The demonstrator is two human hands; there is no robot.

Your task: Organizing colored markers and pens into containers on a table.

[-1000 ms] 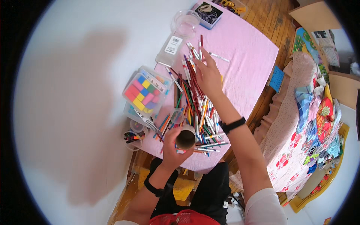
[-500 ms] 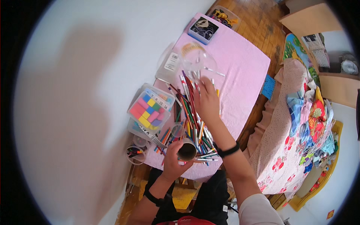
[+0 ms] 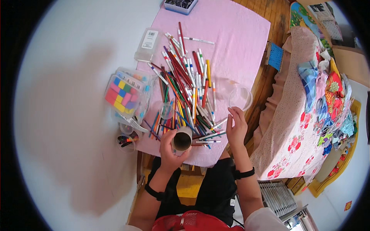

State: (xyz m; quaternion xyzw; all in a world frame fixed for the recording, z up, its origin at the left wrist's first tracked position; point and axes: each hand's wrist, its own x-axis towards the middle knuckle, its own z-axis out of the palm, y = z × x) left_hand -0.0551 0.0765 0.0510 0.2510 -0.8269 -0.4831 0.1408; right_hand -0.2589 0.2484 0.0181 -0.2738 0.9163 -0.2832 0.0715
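My left hand point(image 3: 169, 154) wraps round a pale cylindrical tube point(image 3: 189, 133) with a dark hollow inside, its mouth facing up, at the table's near edge. My right hand point(image 3: 237, 129) is at the table's right side, with thumb and forefinger apart. Its fingertips are close to the rim of a clear plastic jar point(image 3: 250, 101); whether they touch it I cannot tell. Between and beyond my hands spreads a loose heap of coloured pencils and white-barrelled markers point(image 3: 189, 81). A small clear round lid point(image 3: 166, 111) rests on the heap's left part.
Along the wall stand a clear case of coloured blocks point(image 3: 122, 94), a white fork point(image 3: 135, 124), a cup of dark pens point(image 3: 126, 142) and a translucent box point(image 3: 148, 44). A blue-rimmed box point(image 3: 179, 7) is at the far end. Right of the pink-covered table point(image 3: 239, 42) is a cloth-piled bed point(image 3: 285, 154).
The clear jar has moved from the far side of the heap to the right edge, and my right hand has drawn back towards me. My left hand still holds the tube. The view has shifted.
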